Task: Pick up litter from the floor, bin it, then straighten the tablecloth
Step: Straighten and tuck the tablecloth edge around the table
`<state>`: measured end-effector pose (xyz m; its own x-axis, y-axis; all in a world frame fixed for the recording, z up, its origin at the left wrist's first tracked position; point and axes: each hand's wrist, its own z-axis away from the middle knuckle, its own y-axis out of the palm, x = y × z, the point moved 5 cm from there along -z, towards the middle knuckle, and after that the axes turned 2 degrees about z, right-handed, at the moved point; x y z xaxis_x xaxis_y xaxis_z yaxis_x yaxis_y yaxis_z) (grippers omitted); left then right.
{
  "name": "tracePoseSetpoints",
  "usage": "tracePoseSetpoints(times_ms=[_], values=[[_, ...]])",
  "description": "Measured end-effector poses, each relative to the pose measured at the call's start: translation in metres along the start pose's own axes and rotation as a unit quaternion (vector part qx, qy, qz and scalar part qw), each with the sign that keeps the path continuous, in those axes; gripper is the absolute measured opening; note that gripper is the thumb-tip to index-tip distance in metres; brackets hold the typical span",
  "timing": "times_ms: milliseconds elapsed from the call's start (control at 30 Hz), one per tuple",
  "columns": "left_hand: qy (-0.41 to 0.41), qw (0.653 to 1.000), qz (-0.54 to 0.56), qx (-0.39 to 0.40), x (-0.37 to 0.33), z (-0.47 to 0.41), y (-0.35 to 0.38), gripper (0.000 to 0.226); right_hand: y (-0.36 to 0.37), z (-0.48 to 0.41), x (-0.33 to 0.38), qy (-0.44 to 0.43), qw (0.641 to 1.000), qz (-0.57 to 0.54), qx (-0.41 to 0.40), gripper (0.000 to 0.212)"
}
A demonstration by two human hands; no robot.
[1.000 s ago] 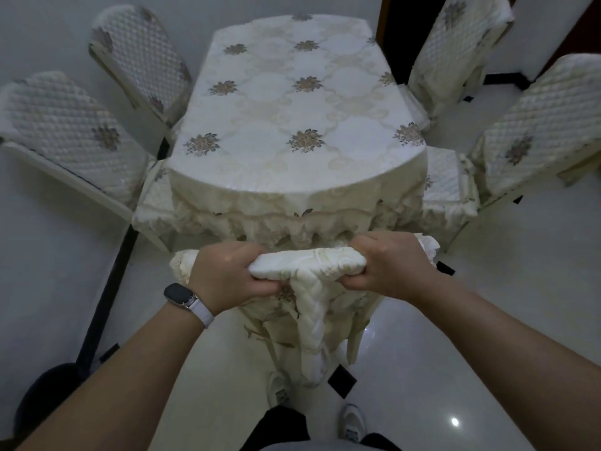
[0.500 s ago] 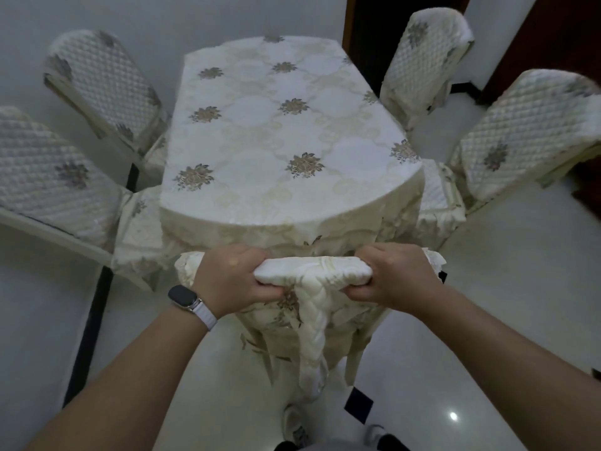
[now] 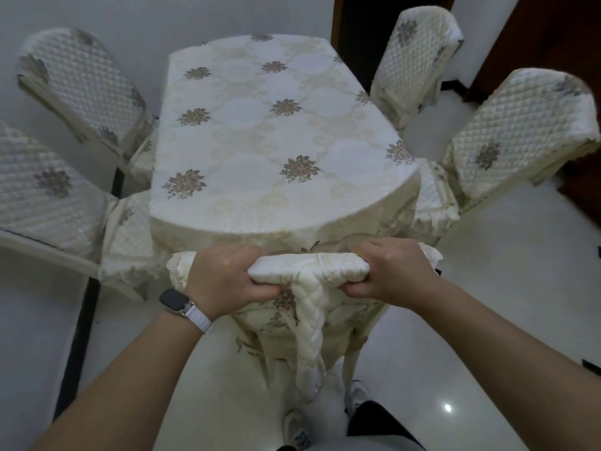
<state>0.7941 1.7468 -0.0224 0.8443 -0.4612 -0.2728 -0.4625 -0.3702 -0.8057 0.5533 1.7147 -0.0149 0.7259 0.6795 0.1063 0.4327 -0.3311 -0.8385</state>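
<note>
A cream tablecloth [image 3: 260, 131] with gold flower motifs covers the oval table and hangs down over its near end. Directly in front of me stands a chair with a quilted cream cover; its top rail [image 3: 309, 271] runs between my hands. My left hand [image 3: 224, 278], with a watch on the wrist, grips the rail's left part. My right hand [image 3: 390, 268] grips the right part. A fold of the quilted cover hangs down from the middle of the rail. No litter shows on the floor.
Two quilted-covered chairs [image 3: 81, 83] lean at the table's left and two more chairs [image 3: 520, 131] at its right. The white tiled floor [image 3: 487, 320] lies all around. A dark doorway [image 3: 357, 34] is behind the table. My shoes [image 3: 356, 395] show below the chair.
The view has shifted slightly, with the table now sitting a little lower and more to the right in the frame. Both hands keep the same grip on the chair's top rail.
</note>
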Motion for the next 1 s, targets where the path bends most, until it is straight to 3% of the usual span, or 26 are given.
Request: tracePoseSetpoints(times_ms=[200,400,700,1000], values=[[-0.031,0.999,-0.019,0.007,0.001,-0.002,0.007,0.048,0.001,-0.011,-0.008,-0.029,0.999,-0.031,-0.003,0.063],[-0.050,0.998,-0.033,-0.004,-0.004,-0.013,0.015,0.047,0.008,-0.020,-0.034,-0.056,0.998,-0.024,0.021,0.032],[-0.050,0.997,-0.051,-0.029,-0.012,-0.033,0.028,0.042,0.016,-0.035,-0.067,-0.049,0.997,-0.031,0.046,0.042],[0.008,0.997,-0.056,-0.054,0.002,-0.044,0.023,0.041,0.026,-0.040,-0.060,-0.039,0.999,-0.013,0.022,0.046]])
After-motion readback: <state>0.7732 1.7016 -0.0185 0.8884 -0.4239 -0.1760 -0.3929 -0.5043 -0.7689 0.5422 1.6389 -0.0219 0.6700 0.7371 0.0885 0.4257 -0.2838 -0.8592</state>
